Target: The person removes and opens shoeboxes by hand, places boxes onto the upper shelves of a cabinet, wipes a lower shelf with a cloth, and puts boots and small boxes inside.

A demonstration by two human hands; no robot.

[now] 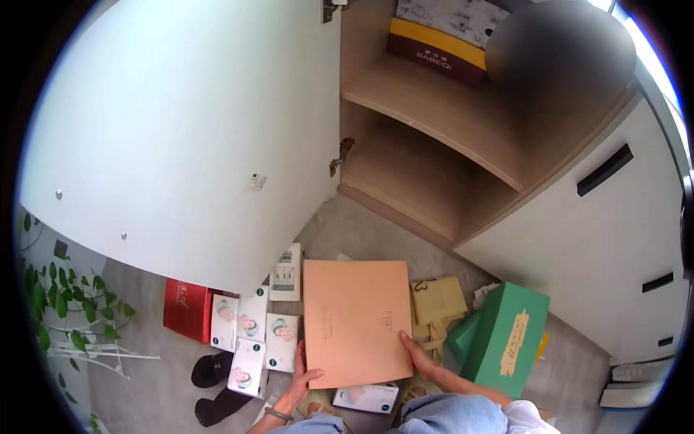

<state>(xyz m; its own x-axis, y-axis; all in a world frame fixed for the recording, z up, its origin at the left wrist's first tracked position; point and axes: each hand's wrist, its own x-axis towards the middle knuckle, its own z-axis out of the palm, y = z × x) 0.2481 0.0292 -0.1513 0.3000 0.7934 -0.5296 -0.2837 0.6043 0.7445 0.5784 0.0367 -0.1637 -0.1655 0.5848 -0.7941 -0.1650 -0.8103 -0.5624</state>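
A flat tan cardboard box (358, 318) is held between both hands, low in front of my knees. My left hand (300, 378) grips its lower left edge, with the thumb over the top face. On the opposite side, my right hand (421, 359) grips the lower right edge, its thumb also on top. Part of a white box with a printed picture (366, 398) shows on the floor below the cardboard box. To the right lie a yellow paper bag (439, 298) and a green box (507, 340).
An open white cabinet door (181, 130) stands on the left. Shoe boxes (437, 52) sit on the upper cabinet shelf (434, 98). Several white boxes (247, 365), a red box (186, 309) and black socks (211, 369) lie on the floor. A leafy plant (61, 296) is far left.
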